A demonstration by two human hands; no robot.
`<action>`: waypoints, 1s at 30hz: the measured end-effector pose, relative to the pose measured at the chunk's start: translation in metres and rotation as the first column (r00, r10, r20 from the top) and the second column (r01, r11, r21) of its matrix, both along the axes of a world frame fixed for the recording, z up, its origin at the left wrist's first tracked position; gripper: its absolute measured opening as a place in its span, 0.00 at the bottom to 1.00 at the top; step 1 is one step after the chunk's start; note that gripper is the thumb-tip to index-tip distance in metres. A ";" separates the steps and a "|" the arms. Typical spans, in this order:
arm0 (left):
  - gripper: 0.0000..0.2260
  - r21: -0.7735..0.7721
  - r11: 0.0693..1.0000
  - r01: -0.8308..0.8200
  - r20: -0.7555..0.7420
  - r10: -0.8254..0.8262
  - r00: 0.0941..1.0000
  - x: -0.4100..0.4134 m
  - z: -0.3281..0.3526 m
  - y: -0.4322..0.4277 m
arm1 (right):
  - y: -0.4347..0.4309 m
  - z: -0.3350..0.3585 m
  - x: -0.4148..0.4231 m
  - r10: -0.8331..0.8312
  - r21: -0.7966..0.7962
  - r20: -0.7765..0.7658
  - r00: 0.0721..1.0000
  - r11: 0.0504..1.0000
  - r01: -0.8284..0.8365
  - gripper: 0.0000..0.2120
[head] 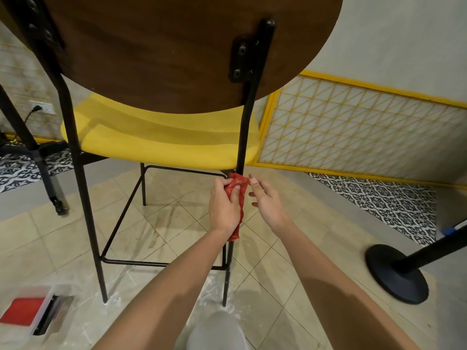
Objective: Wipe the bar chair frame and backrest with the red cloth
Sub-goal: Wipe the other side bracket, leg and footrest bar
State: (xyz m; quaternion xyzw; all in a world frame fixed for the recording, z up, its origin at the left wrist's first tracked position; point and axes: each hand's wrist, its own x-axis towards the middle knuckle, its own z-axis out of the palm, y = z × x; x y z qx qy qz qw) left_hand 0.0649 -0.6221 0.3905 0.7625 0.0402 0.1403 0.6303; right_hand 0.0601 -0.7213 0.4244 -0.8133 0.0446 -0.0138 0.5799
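Observation:
The bar chair has a dark wooden backrest (156,51), a yellow seat (156,145) and a thin black metal frame (83,188). The red cloth (238,188) is wrapped around the right rear leg (243,137) just below the seat and hangs down along it. My left hand (223,205) grips the cloth against that leg. My right hand (265,200) hovers just right of the cloth with relaxed fingers, holding nothing; whether its fingertips touch the cloth is unclear.
A clear plastic box (32,314) with something red inside lies on the tiled floor at lower left. A black round stand base (396,274) sits at right. A black tripod leg (43,168) stands left of the chair. A yellow lattice panel (353,130) leans on the wall.

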 end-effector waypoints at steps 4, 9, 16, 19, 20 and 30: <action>0.03 0.062 0.996 0.069 -0.050 -0.066 0.997 -0.003 -0.021 0.009 | 0.007 0.004 -0.001 0.019 -0.005 -0.024 1.000 1.000 -0.019 0.19; 0.03 -0.035 0.999 -0.019 0.066 0.021 0.998 -0.009 -0.009 0.008 | 0.010 0.004 -0.003 0.016 0.017 -0.016 1.000 1.000 -0.016 0.19; 0.03 -0.180 0.984 0.003 0.059 0.008 0.998 -0.005 0.006 -0.010 | 0.012 -0.004 -0.001 0.022 0.040 -0.030 0.999 0.999 -0.020 0.18; 0.02 -0.172 0.984 0.055 -0.055 -0.065 0.996 -0.008 -0.013 -0.003 | 0.013 -0.008 0.000 0.013 0.051 -0.038 0.999 0.999 -0.011 0.17; 0.01 -0.158 0.985 0.069 -0.112 -0.087 0.990 -0.010 -0.018 0.001 | 0.013 -0.009 0.000 0.013 0.052 -0.039 0.999 0.999 -0.011 0.16; 0.05 -0.242 0.969 0.037 -0.094 -0.062 0.994 0.002 -0.017 0.005 | 0.009 -0.018 0.007 -0.001 0.036 -0.044 0.999 0.999 0.003 0.31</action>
